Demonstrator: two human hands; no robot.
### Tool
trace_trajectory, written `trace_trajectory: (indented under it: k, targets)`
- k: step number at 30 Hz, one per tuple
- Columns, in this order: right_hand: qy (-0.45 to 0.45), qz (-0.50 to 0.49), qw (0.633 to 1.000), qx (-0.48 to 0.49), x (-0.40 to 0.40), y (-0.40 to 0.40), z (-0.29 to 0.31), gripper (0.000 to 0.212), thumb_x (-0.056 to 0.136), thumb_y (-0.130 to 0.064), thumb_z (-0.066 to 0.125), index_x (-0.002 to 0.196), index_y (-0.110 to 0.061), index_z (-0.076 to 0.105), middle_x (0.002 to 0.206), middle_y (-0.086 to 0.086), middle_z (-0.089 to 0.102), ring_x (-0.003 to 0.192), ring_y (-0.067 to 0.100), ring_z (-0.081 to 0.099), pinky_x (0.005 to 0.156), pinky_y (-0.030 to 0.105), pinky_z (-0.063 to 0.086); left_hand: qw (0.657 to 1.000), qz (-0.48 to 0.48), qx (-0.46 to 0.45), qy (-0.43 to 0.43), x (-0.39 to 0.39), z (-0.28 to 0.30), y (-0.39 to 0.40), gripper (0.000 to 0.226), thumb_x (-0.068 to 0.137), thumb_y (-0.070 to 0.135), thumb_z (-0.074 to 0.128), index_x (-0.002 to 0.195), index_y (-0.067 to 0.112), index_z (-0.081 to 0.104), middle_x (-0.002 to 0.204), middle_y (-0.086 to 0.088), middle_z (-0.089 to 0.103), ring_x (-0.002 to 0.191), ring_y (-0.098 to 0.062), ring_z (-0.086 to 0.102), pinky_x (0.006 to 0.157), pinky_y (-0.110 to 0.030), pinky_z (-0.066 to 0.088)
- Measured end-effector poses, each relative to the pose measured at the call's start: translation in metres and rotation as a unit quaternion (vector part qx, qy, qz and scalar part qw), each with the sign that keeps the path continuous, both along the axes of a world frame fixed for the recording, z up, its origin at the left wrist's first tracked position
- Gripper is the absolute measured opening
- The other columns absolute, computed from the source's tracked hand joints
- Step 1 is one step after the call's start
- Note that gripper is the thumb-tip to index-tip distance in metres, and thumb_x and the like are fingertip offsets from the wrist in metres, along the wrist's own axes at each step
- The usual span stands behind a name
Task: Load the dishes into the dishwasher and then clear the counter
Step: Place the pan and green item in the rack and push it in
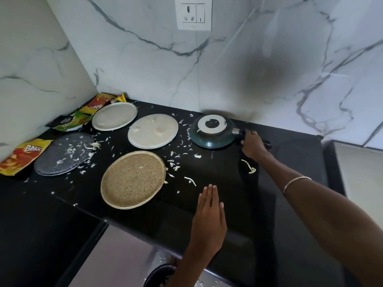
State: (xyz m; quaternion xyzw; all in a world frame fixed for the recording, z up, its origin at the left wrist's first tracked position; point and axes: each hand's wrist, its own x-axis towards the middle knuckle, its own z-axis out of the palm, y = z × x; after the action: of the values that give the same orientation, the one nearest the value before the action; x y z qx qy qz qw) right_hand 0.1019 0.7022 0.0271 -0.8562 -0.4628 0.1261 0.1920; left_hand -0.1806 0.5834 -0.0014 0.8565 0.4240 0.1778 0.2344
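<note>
Nearest the camera, the left hand (209, 212) lies over the front part of the black counter (217, 175) with its fingers straight and pressed together, palm down, holding nothing; whether it touches the surface or hovers just above it cannot be told. Just to its left sits a round tan speckled plate (132, 179), lying flat near the counter's front edge. White vegetable shreds (190, 180) are scattered across the dark surface between the plates and around the hand. Farther left lies a grey speckled plate (64, 154) with some shreds on it, and beside it at the far left edge a red and yellow snack packet (20, 156). Beyond the tan plate rests a cream plate (153, 130) with smears of food, and behind and to the left of that a pale white plate (115, 116), its far rim touching more crumpled snack wrappers (87, 113) pushed into the corner. To the right, the right hand (251, 145), a thin bangle (296, 182) on its forearm, reaches out and curls its fingers around the black handle (267, 144) of a dark green pan (213, 131), which lies upside down on the counter near the marble wall (145, 59). A white socket plate (193, 13) is mounted high on that wall.
</note>
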Motion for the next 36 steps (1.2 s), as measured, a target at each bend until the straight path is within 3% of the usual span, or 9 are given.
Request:
trace_trajectory:
  k: [2,8,12,19,23,27,30,32,36]
  targets:
    - [-0.010,0.018,1.000,-0.018,0.006,0.008,-0.002,0.064,0.089,-0.002,0.057,0.147,-0.002,0.031,0.129,0.030,0.048,0.117,0.047,0.051,0.100,0.047,0.043,1.000,0.000,-0.004,0.000,-0.003,-0.002,0.004,0.061,0.101,0.041,0.009,0.155,0.013,0.013,0.163,0.001,0.013,0.149,-0.006,-0.001,0.123,-0.026,0.004]
    - [-0.081,0.008,0.997,-0.010,0.007,0.011,-0.004,0.037,0.085,-0.002,0.063,0.121,0.002,0.053,0.117,0.026,0.055,0.108,0.043,0.054,0.090,0.049,0.049,1.000,0.003,-0.019,-0.001,-0.006,-0.010,0.003,0.066,0.098,0.047,0.002,0.155,0.015,0.011,0.163,0.003,0.011,0.147,-0.004,-0.004,0.122,-0.028,-0.001]
    - [-0.065,-0.017,0.997,-0.030,0.004,0.005,0.004,0.032,0.087,-0.004,0.062,0.116,0.004,0.052,0.113,0.026,0.061,0.106,0.045,0.058,0.088,0.048,0.048,0.999,0.002,-0.039,0.004,-0.002,-0.006,-0.004,0.064,0.097,0.048,0.002,0.155,0.022,0.005,0.163,0.008,0.006,0.148,-0.002,-0.007,0.120,-0.020,-0.004]
    - [-0.049,-0.037,0.998,0.022,-0.004,-0.049,0.029,0.023,0.088,-0.003,0.061,0.107,0.004,0.049,0.105,0.027,0.064,0.100,0.049,0.060,0.078,0.046,0.046,0.999,-0.017,-0.029,0.005,0.016,0.010,-0.029,0.058,0.103,0.039,0.014,0.155,0.016,0.010,0.163,0.003,0.010,0.145,-0.002,-0.007,0.118,-0.023,-0.010]
    - [-0.044,-0.047,0.996,0.054,0.000,-0.107,0.050,0.019,0.088,-0.002,0.060,0.103,0.001,0.049,0.102,0.023,0.065,0.095,0.045,0.061,0.071,0.040,0.038,0.999,-0.032,-0.020,-0.006,0.027,0.025,-0.057,0.071,0.095,0.048,0.000,0.155,0.013,0.012,0.163,0.001,0.013,0.144,-0.003,-0.006,0.118,-0.025,-0.010]
    - [-0.042,-0.071,0.995,0.059,0.010,-0.177,0.071,0.018,0.089,-0.002,0.061,0.103,0.000,0.050,0.104,0.022,0.066,0.097,0.043,0.061,0.072,0.039,0.037,0.999,-0.046,-0.004,-0.007,0.034,0.036,-0.097,0.064,0.099,0.043,0.006,0.154,0.013,0.015,0.162,-0.001,0.017,0.145,-0.005,-0.002,0.119,-0.023,-0.003]
    - [-0.033,-0.093,0.994,0.053,0.015,-0.242,0.087,0.019,0.088,-0.003,0.062,0.105,0.001,0.054,0.105,0.021,0.067,0.097,0.040,0.062,0.072,0.036,0.036,0.998,-0.060,0.013,-0.019,0.039,0.047,-0.140,0.069,0.099,0.047,0.000,0.151,0.009,0.025,0.158,-0.006,0.029,0.146,-0.011,0.012,0.120,-0.031,0.007]
    - [-0.022,-0.114,0.992,0.046,0.014,-0.294,0.098,0.019,0.086,-0.003,0.060,0.104,0.001,0.057,0.105,0.021,0.067,0.097,0.041,0.060,0.071,0.036,0.036,0.996,-0.071,0.034,-0.029,0.040,0.057,-0.176,0.066,0.101,0.044,0.006,0.149,0.006,0.030,0.155,-0.009,0.036,0.147,-0.018,0.023,0.120,-0.034,0.010]
    - [-0.002,-0.154,0.987,0.039,0.008,-0.414,0.118,0.015,0.087,-0.007,0.061,0.101,-0.001,0.059,0.106,0.019,0.065,0.098,0.038,0.059,0.071,0.034,0.038,0.994,-0.087,0.011,-0.066,0.038,0.076,-0.262,0.051,0.106,0.029,0.024,0.151,0.005,0.026,0.158,-0.009,0.028,0.149,-0.020,0.017,0.122,-0.030,0.010]
